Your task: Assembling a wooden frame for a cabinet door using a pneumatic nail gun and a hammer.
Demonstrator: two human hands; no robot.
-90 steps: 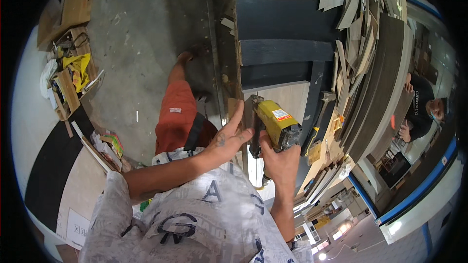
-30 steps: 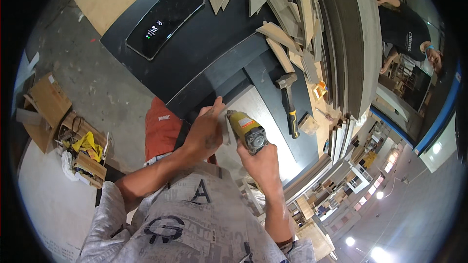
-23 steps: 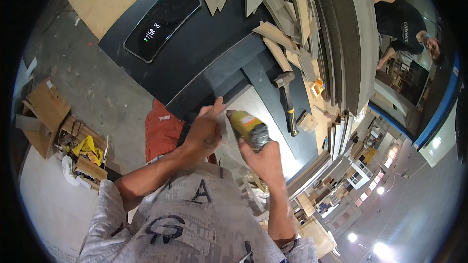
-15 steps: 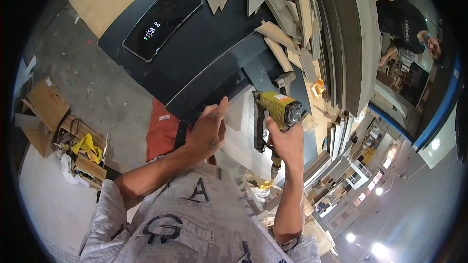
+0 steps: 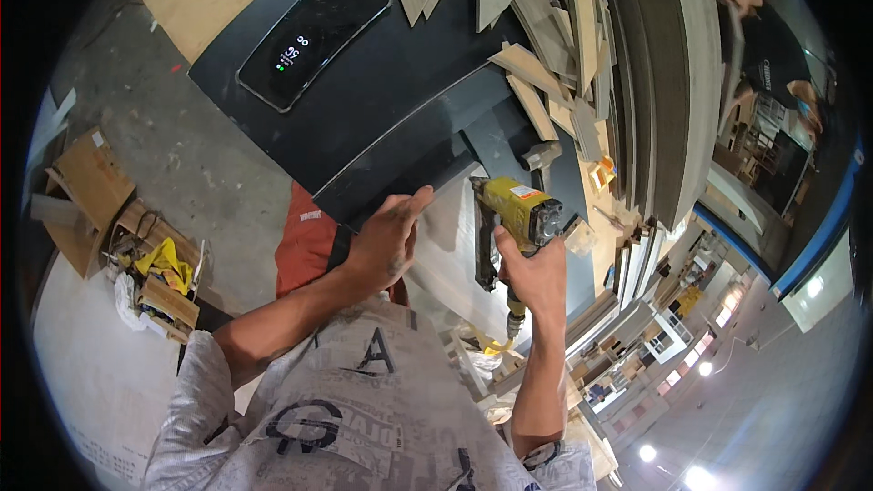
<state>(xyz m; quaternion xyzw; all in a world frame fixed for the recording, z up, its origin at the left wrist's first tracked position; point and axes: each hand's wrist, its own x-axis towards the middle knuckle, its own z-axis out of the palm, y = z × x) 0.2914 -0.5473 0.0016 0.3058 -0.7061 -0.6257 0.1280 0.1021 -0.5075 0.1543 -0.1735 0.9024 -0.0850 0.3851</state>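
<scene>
My right hand [image 5: 535, 271] is wrapped round the grip of a yellow and black nail gun [image 5: 511, 204]. An air hose fitting hangs from the gun's lower end. My left hand [image 5: 389, 238] is closed on the near edge of a dark panel [image 5: 364, 184], with one finger lying along the edge and the other fingertips partly hidden. The gun's nose is close to that edge, just right of my left hand; whether it touches cannot be made out. Past the gun, a hammer [image 5: 542, 156] lies on the dark boards.
A phone [image 5: 314, 36] with a lit screen lies on the dark surface at the far left. Wood offcuts [image 5: 541, 23] are heaped at the far side, beside a stack of long boards [image 5: 650, 82]. A cluttered box [image 5: 164, 268] stands at left. Another person [image 5: 773, 55] is at far right.
The view has shifted slightly, moving the panel and phone a little rightward. Both hands keep their holds, the nail gun staying beside the panel edge. The other person's arm has moved.
</scene>
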